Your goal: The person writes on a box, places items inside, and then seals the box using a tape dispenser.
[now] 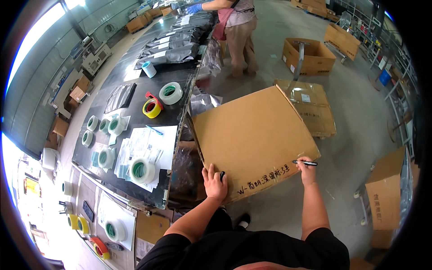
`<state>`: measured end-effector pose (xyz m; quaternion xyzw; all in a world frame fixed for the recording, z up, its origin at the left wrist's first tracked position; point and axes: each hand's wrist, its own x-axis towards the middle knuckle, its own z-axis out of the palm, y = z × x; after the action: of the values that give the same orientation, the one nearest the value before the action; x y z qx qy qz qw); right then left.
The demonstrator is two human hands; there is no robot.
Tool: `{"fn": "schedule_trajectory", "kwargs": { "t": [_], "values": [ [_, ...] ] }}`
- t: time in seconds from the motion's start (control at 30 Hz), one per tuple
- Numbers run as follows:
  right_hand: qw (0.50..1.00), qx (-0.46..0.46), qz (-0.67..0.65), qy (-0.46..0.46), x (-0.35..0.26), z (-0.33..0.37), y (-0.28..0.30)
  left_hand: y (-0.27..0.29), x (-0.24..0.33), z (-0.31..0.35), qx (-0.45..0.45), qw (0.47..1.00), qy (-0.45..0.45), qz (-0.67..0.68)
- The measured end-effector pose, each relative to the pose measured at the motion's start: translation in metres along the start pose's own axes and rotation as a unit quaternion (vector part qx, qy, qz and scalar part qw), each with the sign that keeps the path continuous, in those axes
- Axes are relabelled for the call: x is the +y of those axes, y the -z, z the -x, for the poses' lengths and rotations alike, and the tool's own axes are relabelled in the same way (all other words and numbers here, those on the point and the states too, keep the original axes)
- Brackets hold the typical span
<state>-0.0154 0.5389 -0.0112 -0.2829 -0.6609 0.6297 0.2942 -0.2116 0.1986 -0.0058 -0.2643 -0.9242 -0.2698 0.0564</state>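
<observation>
A large brown cardboard box [252, 135] stands in front of me, with black handwriting along the near edge of its top. In my right hand [307, 171] is a black marker pen [309, 163], its tip to the left, by the right end of the writing. My left hand [214, 183] rests at the near left corner of the box. Between its fingers sits a small black marker cap [222, 175].
To the left runs a long black table [99, 148] with rolls of tape [142, 170], papers [162, 139], a yellow tape roll [152, 108] and black bags [173, 54]. A person [238, 31] stands beyond. Other cartons [308, 58] sit on the floor at right.
</observation>
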Motion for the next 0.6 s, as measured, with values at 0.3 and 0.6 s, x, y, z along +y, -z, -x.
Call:
{"fn": "schedule_trajectory", "kwargs": {
  "t": [0.3, 0.6],
  "values": [
    [0.985, 0.112, -0.090, -0.095, 0.031, -0.006, 0.010, -0.015, -0.003, -0.006, 0.005, 0.999, -0.037, -0.009],
    [0.960, 0.096, -0.227, -0.130, -0.005, -0.030, 0.013, -0.022, -0.006, -0.008, -0.016, 0.998, -0.022, -0.049]
  ]
}}
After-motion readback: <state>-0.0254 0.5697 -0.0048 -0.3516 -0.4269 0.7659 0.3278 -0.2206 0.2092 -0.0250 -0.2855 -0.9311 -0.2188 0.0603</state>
